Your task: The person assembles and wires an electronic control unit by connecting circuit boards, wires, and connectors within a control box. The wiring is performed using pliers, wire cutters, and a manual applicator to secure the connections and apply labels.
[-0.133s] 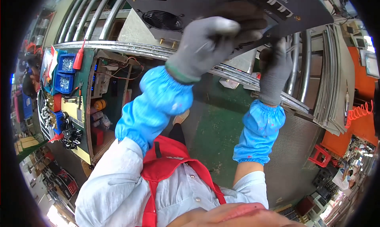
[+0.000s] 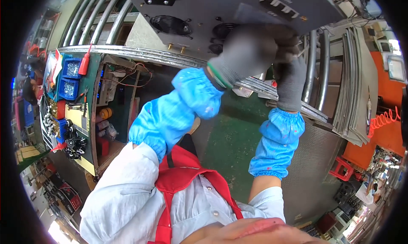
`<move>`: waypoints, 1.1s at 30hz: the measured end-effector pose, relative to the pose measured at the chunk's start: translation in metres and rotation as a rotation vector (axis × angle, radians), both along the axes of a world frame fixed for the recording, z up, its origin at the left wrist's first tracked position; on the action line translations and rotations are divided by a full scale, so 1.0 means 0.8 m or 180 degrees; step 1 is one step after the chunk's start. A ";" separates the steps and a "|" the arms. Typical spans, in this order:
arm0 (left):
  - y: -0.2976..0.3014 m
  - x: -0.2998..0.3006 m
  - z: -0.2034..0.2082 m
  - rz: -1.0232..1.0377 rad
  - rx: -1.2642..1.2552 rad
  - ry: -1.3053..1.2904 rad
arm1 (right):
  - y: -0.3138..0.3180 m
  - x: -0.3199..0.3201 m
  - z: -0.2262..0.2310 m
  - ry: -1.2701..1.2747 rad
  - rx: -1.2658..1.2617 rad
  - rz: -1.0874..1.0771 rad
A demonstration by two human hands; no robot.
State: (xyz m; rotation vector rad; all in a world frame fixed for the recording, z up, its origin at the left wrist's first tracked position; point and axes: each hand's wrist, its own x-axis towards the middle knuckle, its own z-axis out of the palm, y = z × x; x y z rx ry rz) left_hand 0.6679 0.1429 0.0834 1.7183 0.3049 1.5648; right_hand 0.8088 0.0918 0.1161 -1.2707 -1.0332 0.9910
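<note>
A dark grey metal panel of a box-shaped device [image 2: 204,14] spans the top of the head view, with round fan grilles [image 2: 170,26], a row of white switches [image 2: 278,6] and brass studs at its lower edge. My left hand [image 2: 250,48], in a grey glove, is in front of the panel's lower right part; motion smears its fingers. Close beside it, at the panel's lower right edge, is my gloved right hand [image 2: 291,82]. Its fingers are bent together, and whatever they grip is hidden. A pale translucent patch [image 2: 255,14] shows on the panel above my left hand.
Metal rollers [image 2: 321,69] run under the device, edged by a rail [image 2: 127,49]. At left, a green bench holds blue bins of small hardware [image 2: 69,88] and a red bottle [image 2: 85,64]. Stacked grey sheets [image 2: 350,82] and a red coiled hose [image 2: 384,120] are at right.
My left hand has moved right and down across the panel, toward my right hand, uncovering another fan grille. The right hand has shifted only slightly; the whole view has shifted a little.
</note>
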 end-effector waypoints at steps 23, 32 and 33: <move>0.335 0.424 0.262 0.2913 -0.0878 -0.0400 | -0.083 0.198 -0.067 0.0154 -0.1459 -0.0194; 0.557 0.307 0.163 0.0762 -0.2028 -0.0363 | -0.195 0.319 -0.100 0.2372 -0.1812 -0.1343; 0.525 0.356 0.174 0.0396 -0.2027 -0.0245 | -0.187 0.340 -0.099 0.2404 -0.1750 -0.1519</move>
